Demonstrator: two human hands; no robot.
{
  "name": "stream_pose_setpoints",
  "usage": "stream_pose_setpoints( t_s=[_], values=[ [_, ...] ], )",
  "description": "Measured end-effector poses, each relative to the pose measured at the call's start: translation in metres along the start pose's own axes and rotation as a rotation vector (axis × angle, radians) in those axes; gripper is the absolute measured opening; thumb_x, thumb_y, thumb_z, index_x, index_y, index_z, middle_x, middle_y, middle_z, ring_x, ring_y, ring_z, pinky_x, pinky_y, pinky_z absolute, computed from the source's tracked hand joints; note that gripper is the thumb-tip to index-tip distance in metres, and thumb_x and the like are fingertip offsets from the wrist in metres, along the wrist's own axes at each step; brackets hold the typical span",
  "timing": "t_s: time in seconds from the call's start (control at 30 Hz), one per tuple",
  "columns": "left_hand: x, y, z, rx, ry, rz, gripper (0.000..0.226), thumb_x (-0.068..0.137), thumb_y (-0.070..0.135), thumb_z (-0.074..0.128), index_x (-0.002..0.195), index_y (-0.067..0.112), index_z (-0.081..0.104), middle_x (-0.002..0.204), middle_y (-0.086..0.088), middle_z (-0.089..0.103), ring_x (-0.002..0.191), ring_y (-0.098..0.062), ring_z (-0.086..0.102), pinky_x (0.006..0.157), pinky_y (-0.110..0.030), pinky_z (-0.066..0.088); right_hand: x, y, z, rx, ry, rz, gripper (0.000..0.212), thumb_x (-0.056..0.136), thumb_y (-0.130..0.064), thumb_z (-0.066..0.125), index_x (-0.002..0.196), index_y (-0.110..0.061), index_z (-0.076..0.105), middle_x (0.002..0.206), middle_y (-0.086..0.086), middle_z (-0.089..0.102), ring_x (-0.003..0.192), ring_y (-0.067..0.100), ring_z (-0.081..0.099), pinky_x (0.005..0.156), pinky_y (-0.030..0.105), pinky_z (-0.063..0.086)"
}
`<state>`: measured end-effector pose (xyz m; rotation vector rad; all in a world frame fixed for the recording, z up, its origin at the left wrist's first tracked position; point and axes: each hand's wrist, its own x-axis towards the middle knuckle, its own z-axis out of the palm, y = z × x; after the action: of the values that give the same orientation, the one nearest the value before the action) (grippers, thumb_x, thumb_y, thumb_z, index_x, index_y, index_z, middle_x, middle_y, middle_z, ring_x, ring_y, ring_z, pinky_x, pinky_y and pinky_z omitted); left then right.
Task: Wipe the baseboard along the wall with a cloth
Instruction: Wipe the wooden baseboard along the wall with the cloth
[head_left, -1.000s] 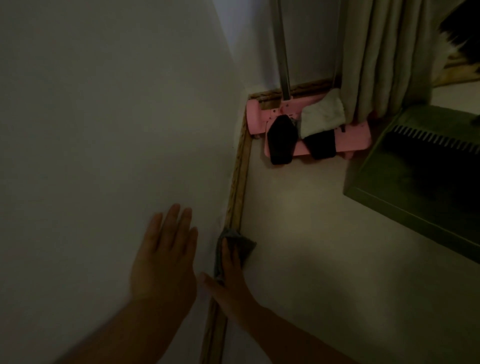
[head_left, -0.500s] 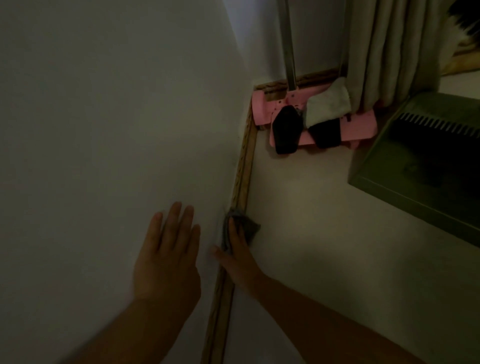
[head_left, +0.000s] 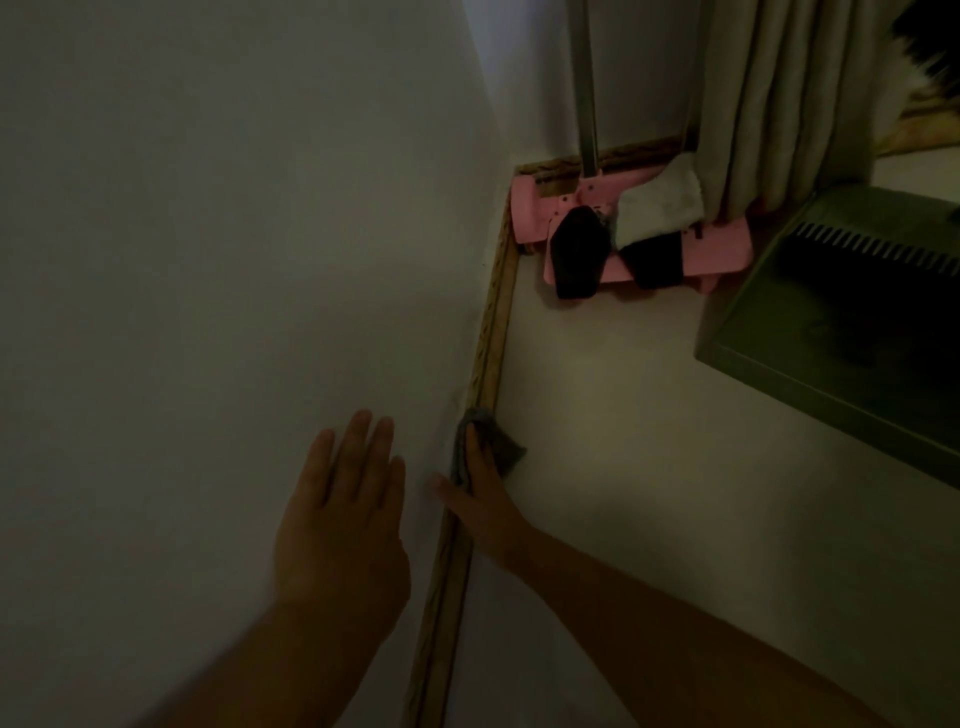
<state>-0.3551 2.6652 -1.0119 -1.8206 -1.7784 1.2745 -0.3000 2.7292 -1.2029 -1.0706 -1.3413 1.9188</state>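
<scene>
Two hands | left hand (head_left: 343, 525) flat on wall (head_left: 208, 260) | right hand (head_left: 480, 499) presses cloth (head_left: 488, 444) against baseboard (head_left: 491, 332)

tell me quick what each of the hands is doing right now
Left hand: open, fingers straight, flat on the wall, holding nothing.
Right hand: open, straight fingers pressing the cloth against the baseboard.

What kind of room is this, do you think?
Probably a corner of a home: a pale pleated curtain hangs by the wall, a pink flat mop head stands in the corner, and a green plastic dustpan lies on the floor.
</scene>
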Motion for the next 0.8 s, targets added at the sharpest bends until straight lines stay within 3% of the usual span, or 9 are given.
stream_pose_setpoints(
  t_s=[0.27, 0.43, 0.6, 0.7, 0.8],
  values=[
    [0.000, 0.000, 0.005, -0.002, 0.049, 0.001, 0.066, 0.096, 0.045, 0.015, 0.133, 0.009, -0.026, 0.145, -0.019, -0.039, 0.131, -0.039, -0.039, 0.091, -0.056, -0.037, 0.010, 0.005, 0.007, -0.021, 0.027, -0.006, 0.098, 0.061, -0.089, 0.052, 0.130, -0.067, -0.013, 0.160, -0.011, -0.009, 0.147, 0.014, 0.005, 0.118, 0.045, 0.020],
    [0.000, 0.000, 0.005, -0.037, 0.081, 0.004, 0.067, 0.096, 0.046, 0.016, 0.138, 0.009, -0.020, 0.145, -0.019, -0.037, 0.131, -0.039, -0.038, 0.092, -0.055, -0.037, 0.003, 0.010, 0.009, 0.002, 0.005, -0.008, 0.107, 0.064, -0.086, 0.056, 0.143, -0.056, -0.009, 0.160, -0.015, -0.005, 0.146, 0.012, 0.011, 0.117, 0.043, 0.024],
    [0.001, 0.000, 0.006, -0.060, 0.090, 0.014, 0.066, 0.096, 0.043, 0.017, 0.137, 0.006, -0.020, 0.146, -0.021, -0.036, 0.132, -0.040, -0.037, 0.090, -0.056, -0.038, 0.022, -0.008, -0.004, -0.040, 0.021, 0.045, 0.114, 0.058, -0.090, 0.053, 0.142, -0.052, -0.014, 0.161, -0.008, -0.010, 0.147, 0.016, 0.004, 0.119, 0.045, 0.018],
    [0.001, 0.001, 0.007, -0.070, 0.108, 0.006, 0.065, 0.097, 0.042, 0.018, 0.134, 0.006, -0.022, 0.146, -0.021, -0.036, 0.132, -0.039, -0.037, 0.090, -0.055, -0.038, 0.032, -0.014, -0.007, -0.059, 0.061, 0.034, 0.110, 0.064, -0.080, 0.051, 0.145, -0.044, -0.015, 0.160, -0.004, -0.014, 0.147, 0.018, -0.002, 0.119, 0.040, 0.012],
    [0.001, 0.001, 0.007, -0.101, 0.124, -0.025, 0.066, 0.097, 0.040, 0.020, 0.143, 0.010, -0.016, 0.149, -0.019, -0.032, 0.131, -0.036, -0.038, 0.091, -0.052, -0.039, 0.032, -0.006, -0.004, -0.004, 0.071, 0.024, 0.107, 0.060, -0.086, 0.052, 0.139, -0.055, -0.012, 0.160, -0.007, -0.011, 0.147, 0.016, 0.001, 0.119, 0.044, 0.015]
  ],
)
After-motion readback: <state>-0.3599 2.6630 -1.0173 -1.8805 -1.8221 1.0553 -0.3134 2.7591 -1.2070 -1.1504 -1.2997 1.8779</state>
